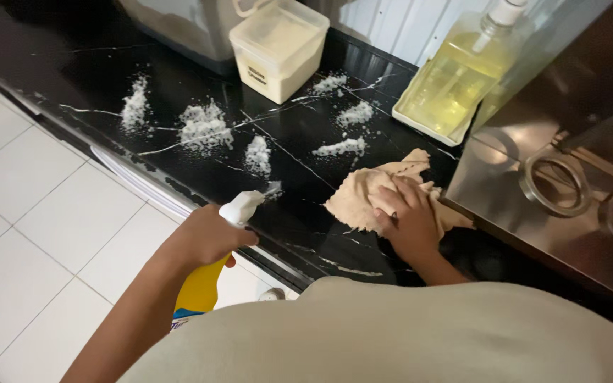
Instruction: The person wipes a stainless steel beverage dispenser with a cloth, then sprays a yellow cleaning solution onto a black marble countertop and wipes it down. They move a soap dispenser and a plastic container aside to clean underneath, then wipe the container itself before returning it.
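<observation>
Overhead, a black marble counter (72, 71) carries scattered white foam patches (203, 128). Her right hand (409, 216) presses flat on a beige cloth (370, 191), pinning it for wiping. Her left hand (211, 237) is clenched around a yellow spray bottle (203, 284), nozzle facing the foam.

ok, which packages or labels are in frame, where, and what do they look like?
Spray bottle: in the left hand, yellow body, white nozzle, label at its base.
Lidded tub: back of the black counter, square, cream plastic, small dark-print label on the front.
Oil bottle: right of the tub, clear, yellow liquid, white cap.
</observation>
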